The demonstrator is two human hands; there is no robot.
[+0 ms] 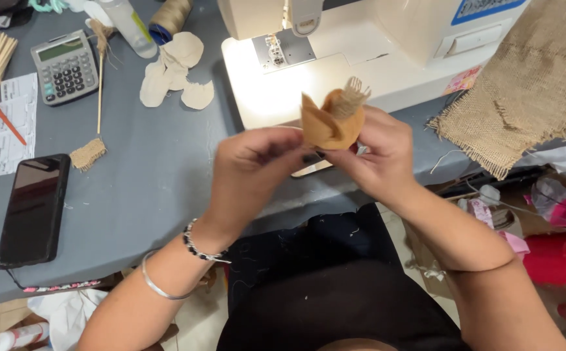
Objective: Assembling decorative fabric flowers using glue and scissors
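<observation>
Fingers of the left hand and right hand pinch a small tan fabric-and-burlap flower just near of the sewing machine; it looks light, soft, fray-prone, best gripped at its gathered base.
</observation>
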